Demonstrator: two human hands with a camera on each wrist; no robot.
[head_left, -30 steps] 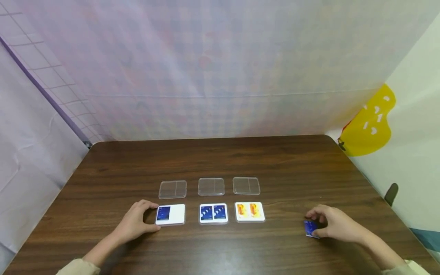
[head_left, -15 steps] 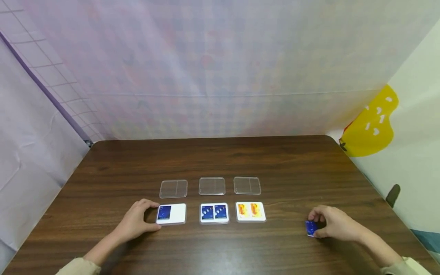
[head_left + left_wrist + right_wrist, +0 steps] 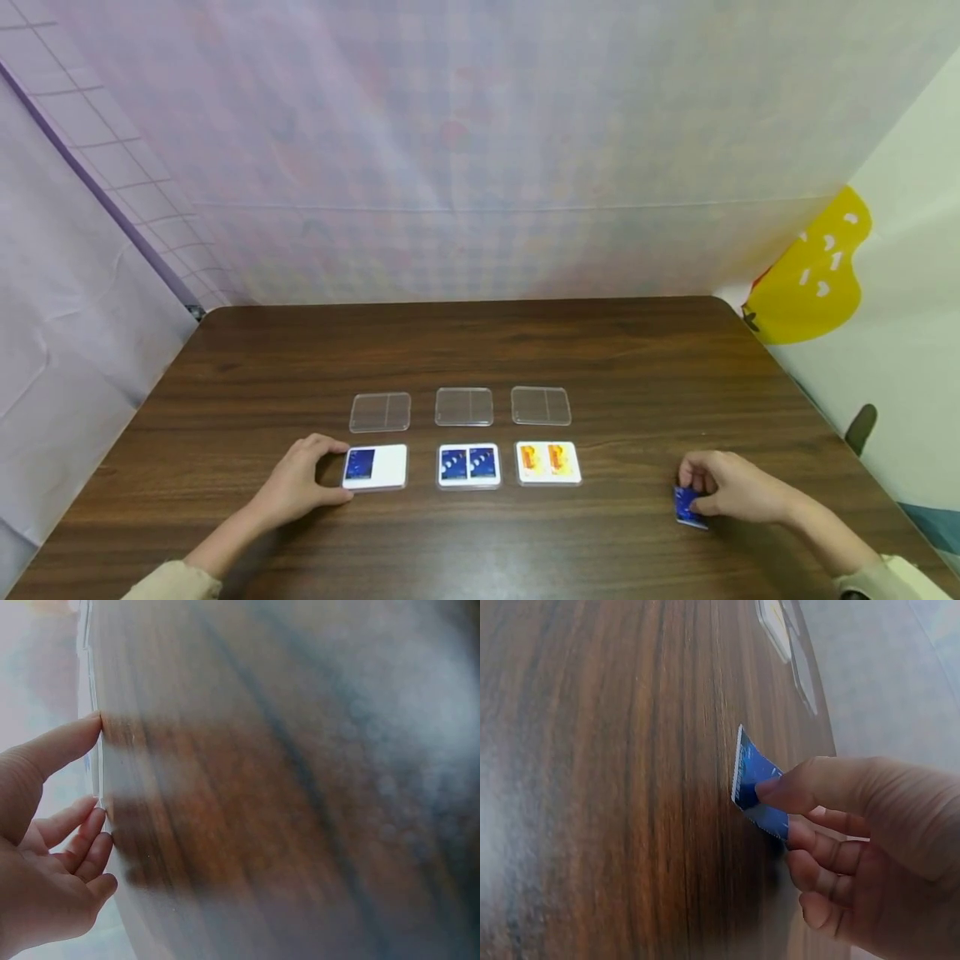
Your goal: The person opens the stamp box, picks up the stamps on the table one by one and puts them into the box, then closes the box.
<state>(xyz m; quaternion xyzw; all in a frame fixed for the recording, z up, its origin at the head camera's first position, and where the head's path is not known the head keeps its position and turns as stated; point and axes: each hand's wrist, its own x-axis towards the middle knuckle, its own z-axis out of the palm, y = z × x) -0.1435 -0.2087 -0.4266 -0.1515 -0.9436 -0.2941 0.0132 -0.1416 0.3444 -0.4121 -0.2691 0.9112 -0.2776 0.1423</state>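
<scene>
A blue postage stamp [image 3: 686, 505] with perforated edges is pinched between the thumb and fingers of my right hand [image 3: 738, 492], at the table's right side. In the right wrist view the stamp [image 3: 759, 787] is bent and tilted. My left hand [image 3: 296, 483] holds the left corners of a stamp case [image 3: 390, 466] between thumb and fingertips. A blue stamp [image 3: 359, 464] lies on the left half of its white insert; the right half is bare white. Beside it, a second case [image 3: 468, 467] shows two blue stamps, and a third case [image 3: 547, 463] shows two orange-yellow ones.
Three clear plastic lids [image 3: 380, 412], [image 3: 464, 407], [image 3: 541, 406] lie in a row behind the cases. All sit on a brown wooden table [image 3: 480, 342]. A pale curtain [image 3: 465, 167] hangs along the back edge, with more cloth at both sides.
The stamp in my right hand has shifted slightly right and nearer, and its tilt has changed. My left hand stays at the left case. The whole view has drifted slightly.
</scene>
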